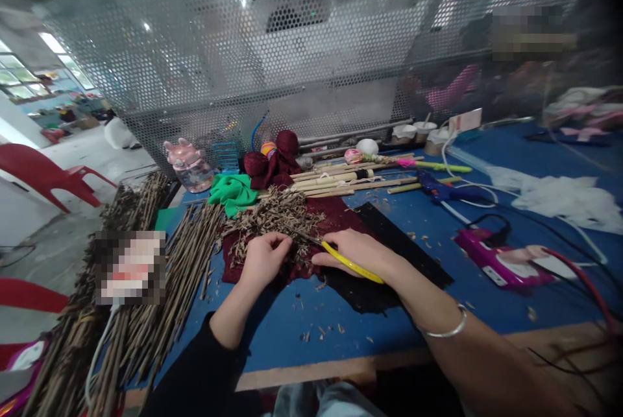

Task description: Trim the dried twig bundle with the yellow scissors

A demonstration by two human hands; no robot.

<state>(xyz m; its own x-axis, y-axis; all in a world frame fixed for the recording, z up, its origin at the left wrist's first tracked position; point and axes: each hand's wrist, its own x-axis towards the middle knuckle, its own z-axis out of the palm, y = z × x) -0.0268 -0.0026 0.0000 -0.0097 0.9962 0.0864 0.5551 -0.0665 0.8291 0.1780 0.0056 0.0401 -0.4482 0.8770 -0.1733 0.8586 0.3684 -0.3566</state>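
My right hand (354,252) is closed around yellow-handled pliers (353,262), whose dark jaws point left into a heap of dried plant stalks (276,214). At the heap's front edge, my left hand (265,257) is pinched shut, thumb against forefinger; whatever sits between the fingertips is too small to make out. The dried stalks lie on a dark red cloth (341,211), and a black cloth (403,245) spreads to the right of it. To the left, a bundle of long dry stems (182,274) rests across the table edge.
A green cloth (233,192), bamboo sticks (335,182) and a pink bottle (187,164) stand or lie at the back. A blue glue gun (445,189) and a purple power strip (501,264) with cables are on the right. Perforated metal panel (233,67) bounds the table behind.
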